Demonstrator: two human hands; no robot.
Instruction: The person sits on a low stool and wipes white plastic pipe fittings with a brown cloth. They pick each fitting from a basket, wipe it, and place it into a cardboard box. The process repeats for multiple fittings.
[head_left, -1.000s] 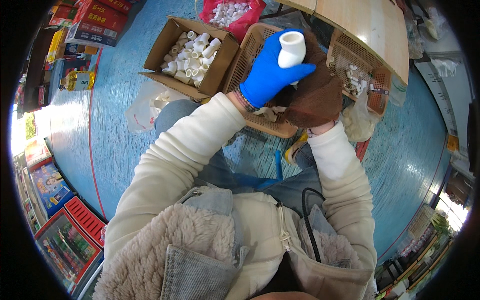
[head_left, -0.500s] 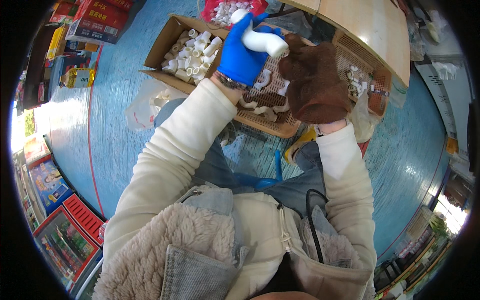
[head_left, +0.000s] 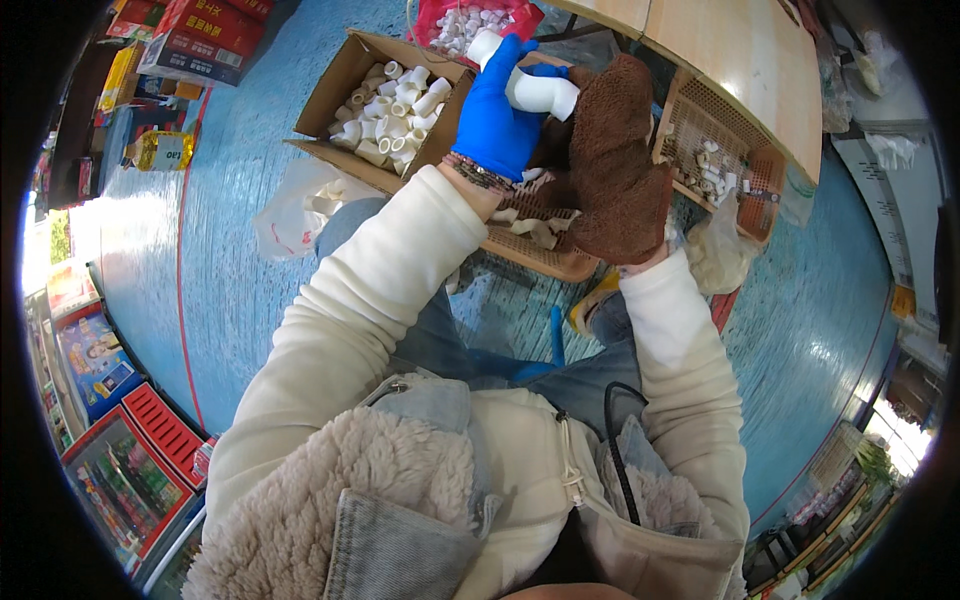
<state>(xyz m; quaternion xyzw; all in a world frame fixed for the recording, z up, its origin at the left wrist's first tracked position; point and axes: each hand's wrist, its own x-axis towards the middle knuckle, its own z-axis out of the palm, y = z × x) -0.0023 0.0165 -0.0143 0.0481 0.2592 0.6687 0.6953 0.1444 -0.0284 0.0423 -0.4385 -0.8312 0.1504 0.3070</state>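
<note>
My left hand, in a blue glove, is closed around a white curved plastic pipe fitting. Its near open end points right, toward my right hand. Thick brown terry cloth covers my right hand, hiding the fingers; only the wrist shows below it. The cloth is close beside the fitting's open end, and I cannot tell whether they touch. Beneath both hands, a tan plastic basket holds several white curved fittings, partly hidden by the cloth and the glove.
A cardboard box of white fittings stands left of the basket. Beyond it is a red bag with small white pieces. Another tan basket lies by the wooden table. Plastic bags rest on the blue floor.
My left hand has shifted slightly right and down with the fitting. The brown cloth has turned more upright and moved up beside the fitting's open end.
</note>
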